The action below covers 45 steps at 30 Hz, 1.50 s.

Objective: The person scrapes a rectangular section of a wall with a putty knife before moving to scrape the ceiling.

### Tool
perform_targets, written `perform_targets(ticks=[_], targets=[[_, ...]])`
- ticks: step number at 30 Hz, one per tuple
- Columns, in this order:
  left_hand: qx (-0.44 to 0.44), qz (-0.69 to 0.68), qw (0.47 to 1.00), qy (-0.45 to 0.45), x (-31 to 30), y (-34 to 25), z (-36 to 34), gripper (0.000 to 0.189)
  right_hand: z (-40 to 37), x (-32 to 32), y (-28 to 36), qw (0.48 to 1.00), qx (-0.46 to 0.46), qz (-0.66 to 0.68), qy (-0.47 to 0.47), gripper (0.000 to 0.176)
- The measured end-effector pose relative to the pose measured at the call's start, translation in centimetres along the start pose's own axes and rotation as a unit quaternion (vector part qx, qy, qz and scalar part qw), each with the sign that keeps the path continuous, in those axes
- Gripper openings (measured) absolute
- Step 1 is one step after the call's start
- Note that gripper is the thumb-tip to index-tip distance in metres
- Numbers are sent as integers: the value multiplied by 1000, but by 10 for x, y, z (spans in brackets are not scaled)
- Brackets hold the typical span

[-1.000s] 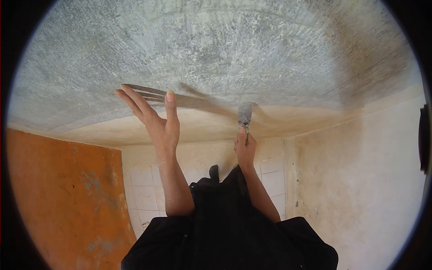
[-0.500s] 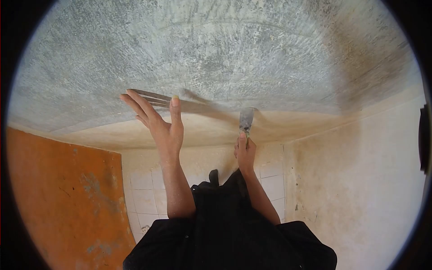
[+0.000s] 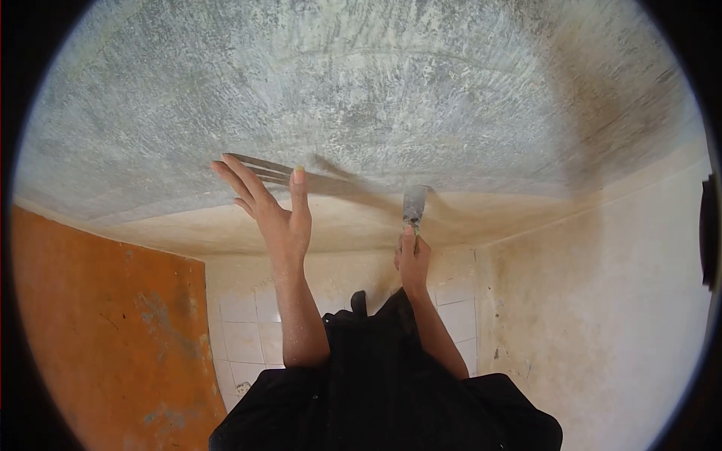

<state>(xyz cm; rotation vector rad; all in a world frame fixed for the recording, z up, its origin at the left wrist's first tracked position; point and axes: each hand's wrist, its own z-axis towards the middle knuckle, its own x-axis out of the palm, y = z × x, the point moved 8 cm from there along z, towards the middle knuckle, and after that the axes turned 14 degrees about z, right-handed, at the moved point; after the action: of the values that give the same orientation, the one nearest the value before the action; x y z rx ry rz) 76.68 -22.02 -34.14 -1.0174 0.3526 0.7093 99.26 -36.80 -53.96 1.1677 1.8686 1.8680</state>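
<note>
In the head view my left hand (image 3: 274, 218) is open, fingers spread, with its fingertips right at the mottled grey wall (image 3: 361, 105). Nothing is in it. My right hand (image 3: 413, 255) grips the handle of a putty knife (image 3: 414, 204), blade pointing up. The blade's end overlaps the line where the scraped grey area meets the cream paint (image 3: 331, 218) lower on the wall. Long shadows of the left hand fall across the surface between the two hands.
An orange wall (image 3: 105, 316) with worn grey patches stands on the left. To the right is a pale wall (image 3: 602, 301), with a dark object (image 3: 708, 233) at its far edge. White floor tiles (image 3: 241, 333) show below, on both sides of my black clothing (image 3: 376, 376).
Both hands and the putty knife appear slightly lower in the view, as does the wall, so the camera has tilted a little. My left hand stays spread and my right hand keeps its grip.
</note>
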Motion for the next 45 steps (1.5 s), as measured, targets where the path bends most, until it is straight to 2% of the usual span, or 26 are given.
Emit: perform_targets(ticks=[3, 5, 7, 8, 10, 12, 14, 16, 18, 20, 22, 25, 27, 34, 36, 38, 40, 45], targets=[[-9, 4, 1000, 10, -1, 2, -4, 97, -2, -15, -10, 999, -19, -44, -9, 40], [5, -26, 1000, 3, 0, -2, 1, 100, 7, -2, 7, 997, -47, -67, -8, 40], [5, -13, 1000, 4, -1, 0, 1, 100, -3, 2, 6, 999, 19, 32, -12, 41], [0, -3, 1000, 7, 0, 1, 0, 100, 0, 0, 5, 999, 18, 30, -9, 41], [-11, -7, 1000, 11, -1, 2, -2, 101, 2, -9, 3, 999, -31, -29, 0, 41], [-7, -20, 1000, 8, -1, -5, 2, 101, 3, -10, -5, 999, -32, -16, -4, 41], [-8, -18, 1000, 13, -2, -3, 0, 102, 7, 4, 8, 1000, -31, 0, -1, 41], [-14, -17, 1000, 14, -1, -3, 2, 102, 4, 7, 32, 995, -86, -44, 15, 41], [-18, -17, 1000, 19, -3, -2, -3, 102, 6, -7, 3, 992, -99, -78, 2, 40], [-11, -24, 1000, 16, -2, -2, 0, 101, 12, -4, 2, 986, -128, -107, 2, 40], [-10, -13, 1000, 14, -4, 0, 2, 101, 7, -1, -9, 995, -78, -53, 9, 40], [-16, -12, 1000, 22, -1, 0, 2, 100, 3, -8, 0, 996, -69, -58, -2, 40], [-15, -15, 999, 29, -3, 0, -4, 100, -2, -21, -19, 996, -54, -71, -12, 40], [-15, -7, 999, 31, -2, 0, -3, 102, 6, 11, 31, 997, -73, -15, 26, 38], [-16, -15, 1000, 23, -3, -2, 0, 102, 4, 0, 0, 997, -73, -28, 18, 38], [-10, -2, 999, 37, -3, 2, 0, 102, 5, 15, 6, 997, -71, -36, 17, 39], [-9, 8, 999, 32, -4, 3, 0, 99, -1, 16, 14, 999, -25, 7, 23, 38], [-10, 5, 1000, 25, -2, -1, 0, 95, 3, -6, -12, 999, -29, -14, 10, 38]])
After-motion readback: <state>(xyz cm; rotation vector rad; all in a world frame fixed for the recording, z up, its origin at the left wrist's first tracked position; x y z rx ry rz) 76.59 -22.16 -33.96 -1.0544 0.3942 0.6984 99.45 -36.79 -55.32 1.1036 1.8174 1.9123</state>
